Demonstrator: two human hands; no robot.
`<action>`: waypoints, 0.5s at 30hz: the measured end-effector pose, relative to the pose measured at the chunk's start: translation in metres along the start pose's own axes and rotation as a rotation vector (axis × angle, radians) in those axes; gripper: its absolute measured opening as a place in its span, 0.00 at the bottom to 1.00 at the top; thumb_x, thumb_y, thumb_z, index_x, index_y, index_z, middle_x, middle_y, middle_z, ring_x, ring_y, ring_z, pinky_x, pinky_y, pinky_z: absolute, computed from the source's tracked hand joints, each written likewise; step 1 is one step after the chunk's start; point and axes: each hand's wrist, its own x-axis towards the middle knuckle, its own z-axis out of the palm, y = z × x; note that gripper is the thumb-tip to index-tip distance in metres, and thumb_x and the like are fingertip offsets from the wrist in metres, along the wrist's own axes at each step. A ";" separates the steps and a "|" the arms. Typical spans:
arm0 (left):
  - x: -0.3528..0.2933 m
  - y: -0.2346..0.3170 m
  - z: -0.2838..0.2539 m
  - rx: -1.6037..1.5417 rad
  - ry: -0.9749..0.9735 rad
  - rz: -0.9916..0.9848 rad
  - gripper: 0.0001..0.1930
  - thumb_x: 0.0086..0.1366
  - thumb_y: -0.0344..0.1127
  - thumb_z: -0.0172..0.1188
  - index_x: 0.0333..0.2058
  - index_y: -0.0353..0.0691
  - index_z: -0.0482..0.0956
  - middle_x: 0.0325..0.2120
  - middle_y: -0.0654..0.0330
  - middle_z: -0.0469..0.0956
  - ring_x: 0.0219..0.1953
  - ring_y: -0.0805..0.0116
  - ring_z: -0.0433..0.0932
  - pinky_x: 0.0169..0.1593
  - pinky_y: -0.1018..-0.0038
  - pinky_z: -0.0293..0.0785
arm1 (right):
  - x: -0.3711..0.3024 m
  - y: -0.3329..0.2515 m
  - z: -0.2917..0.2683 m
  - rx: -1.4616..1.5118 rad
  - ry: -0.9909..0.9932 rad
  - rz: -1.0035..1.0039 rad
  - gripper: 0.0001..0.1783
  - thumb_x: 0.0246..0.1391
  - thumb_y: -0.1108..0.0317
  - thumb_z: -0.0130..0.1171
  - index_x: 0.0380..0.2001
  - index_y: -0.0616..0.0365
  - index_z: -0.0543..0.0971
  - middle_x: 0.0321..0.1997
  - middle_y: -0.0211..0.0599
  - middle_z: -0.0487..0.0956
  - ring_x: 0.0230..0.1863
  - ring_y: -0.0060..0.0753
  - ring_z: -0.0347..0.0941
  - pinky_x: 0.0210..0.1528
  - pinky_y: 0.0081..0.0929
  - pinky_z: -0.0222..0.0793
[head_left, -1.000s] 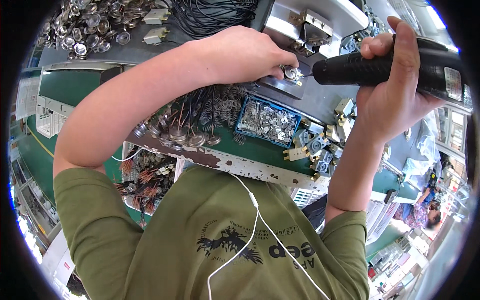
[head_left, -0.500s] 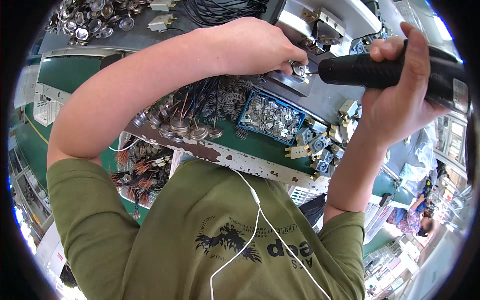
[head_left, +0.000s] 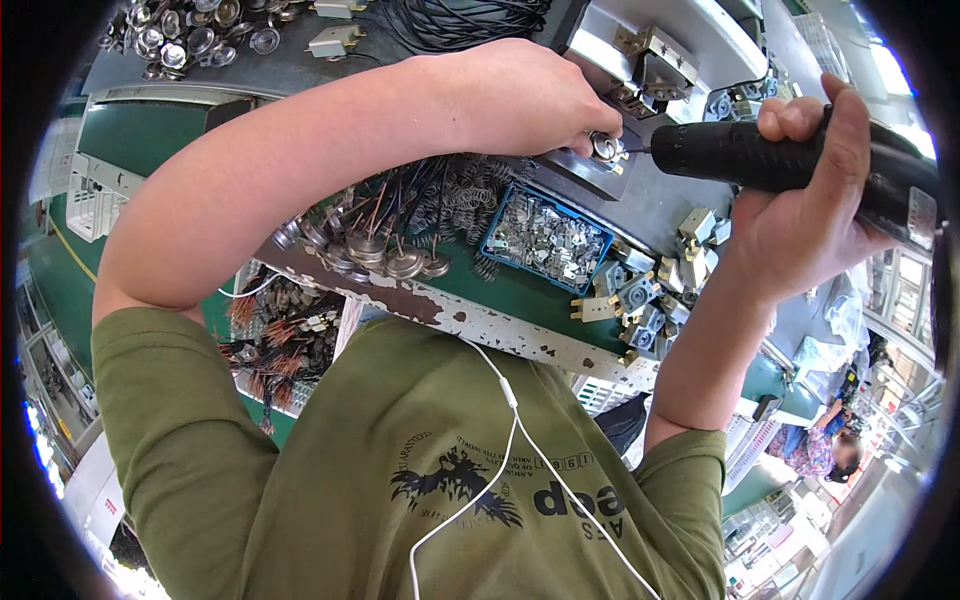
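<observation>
Silvery metal gave the small round, dished part a bright shine, and pale brassy tabs showed at its edge. It sat beyond the blue rectangular plastic tray, over a grey metal block, where the left hand pinched it between thumb and fingers. It looked light, stiff and rather slippery, so its rim seemed the surest hold, with the tabs, perhaps bendable, left free. Farther right of the tray, the right hand was wrapped around a thick black cylindrical power screwdriver, its thin bit pointing at the part; whether they touched could not be told. That tool was probably heavier, rigid, and best held by its long barrel.
</observation>
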 end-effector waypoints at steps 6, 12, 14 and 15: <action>0.000 -0.007 0.011 -0.012 0.102 0.046 0.18 0.67 0.42 0.62 0.55 0.55 0.80 0.35 0.56 0.85 0.39 0.53 0.85 0.41 0.59 0.80 | -0.001 0.003 -0.002 -0.034 -0.080 -0.002 0.10 0.61 0.77 0.65 0.39 0.75 0.77 0.28 0.51 0.81 0.23 0.31 0.76 0.26 0.33 0.78; 0.000 -0.006 0.011 -0.013 0.097 0.033 0.19 0.65 0.40 0.62 0.56 0.55 0.80 0.35 0.56 0.85 0.40 0.54 0.85 0.41 0.59 0.81 | -0.004 0.001 0.013 -0.041 0.025 -0.005 0.09 0.60 0.78 0.65 0.38 0.75 0.77 0.28 0.51 0.81 0.22 0.31 0.76 0.25 0.33 0.78; -0.001 -0.006 0.010 -0.026 0.091 0.030 0.20 0.65 0.39 0.62 0.56 0.55 0.80 0.35 0.56 0.85 0.40 0.54 0.85 0.42 0.59 0.81 | -0.005 -0.002 0.015 -0.038 -0.015 0.005 0.07 0.60 0.79 0.65 0.37 0.74 0.78 0.26 0.50 0.80 0.23 0.31 0.76 0.26 0.32 0.78; -0.001 -0.006 0.011 -0.039 0.086 0.027 0.20 0.65 0.38 0.62 0.56 0.55 0.80 0.35 0.56 0.85 0.40 0.54 0.85 0.42 0.60 0.81 | -0.004 0.000 0.013 -0.038 -0.015 0.006 0.07 0.60 0.79 0.65 0.37 0.74 0.78 0.26 0.50 0.80 0.23 0.31 0.76 0.26 0.32 0.78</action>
